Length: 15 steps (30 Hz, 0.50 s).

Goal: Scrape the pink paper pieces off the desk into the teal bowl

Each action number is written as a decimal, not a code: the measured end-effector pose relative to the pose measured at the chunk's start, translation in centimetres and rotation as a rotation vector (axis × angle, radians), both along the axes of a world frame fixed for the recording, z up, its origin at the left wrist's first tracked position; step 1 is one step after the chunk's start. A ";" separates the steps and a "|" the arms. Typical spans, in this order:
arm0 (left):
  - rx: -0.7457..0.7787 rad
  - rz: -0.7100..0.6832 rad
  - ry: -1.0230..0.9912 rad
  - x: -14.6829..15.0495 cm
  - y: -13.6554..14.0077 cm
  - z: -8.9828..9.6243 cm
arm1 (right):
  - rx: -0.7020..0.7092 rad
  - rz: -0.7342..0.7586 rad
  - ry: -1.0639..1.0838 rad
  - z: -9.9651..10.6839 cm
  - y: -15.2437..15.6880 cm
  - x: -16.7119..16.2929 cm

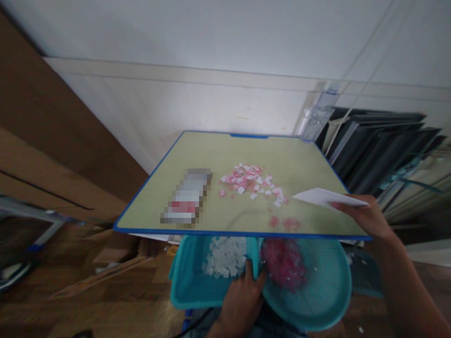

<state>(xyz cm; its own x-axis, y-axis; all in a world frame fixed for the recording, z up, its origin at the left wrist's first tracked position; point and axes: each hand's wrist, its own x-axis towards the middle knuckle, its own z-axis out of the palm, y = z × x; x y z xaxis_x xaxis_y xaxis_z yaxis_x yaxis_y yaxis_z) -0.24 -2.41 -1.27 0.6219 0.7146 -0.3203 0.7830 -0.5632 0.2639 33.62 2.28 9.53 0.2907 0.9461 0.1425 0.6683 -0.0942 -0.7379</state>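
Note:
My right hand [364,213] grips a stiff white sheet, perhaps paper [320,196], between thumb and fingers above the right side of the pale yellow-green board [282,155]. Small white and pink squares [246,178] lie scattered on the board, to the left of the sheet. My left hand [244,295] is low in front, its index finger and thumb straddling the rim of a teal rectangular tub [197,300]. White pieces [225,256] fill part of this tub. Beside it, a round teal basin [324,281] holds a pink-red heap [285,263], blurred and hard to identify.
A pixelated flat oblong thing [188,195] lies on the board's left. Behind stand a white wall [211,98] and a clear plastic bottle [319,115]. Dark flat panels [384,145] lean at right. A brown panel [59,122] and cardboard [116,249] are at left.

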 end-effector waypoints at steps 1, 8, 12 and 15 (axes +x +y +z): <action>-0.007 0.002 0.002 0.0 0.0 0.1 | -0.006 0.005 -0.014 -0.1 0.1 0.1; 0.001 0.010 -0.008 0.0 0.0 0.1 | -0.071 0.145 -0.078 0.7 0.8 -0.9; -0.015 0.009 0.000 -0.1 0.0 0.2 | -0.113 0.227 -0.077 1.2 0.6 -1.3; -0.029 0.008 0.010 0.0 0.1 0.3 | -0.075 0.150 -0.060 1.2 0.7 -1.5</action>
<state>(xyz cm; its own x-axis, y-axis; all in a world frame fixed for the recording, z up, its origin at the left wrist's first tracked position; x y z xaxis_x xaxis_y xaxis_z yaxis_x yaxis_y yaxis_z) -0.25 -2.35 -0.93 0.6131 0.7094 -0.3476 0.7900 -0.5493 0.2722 32.13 2.94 10.75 0.1381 0.9869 0.0830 0.7218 -0.0429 -0.6907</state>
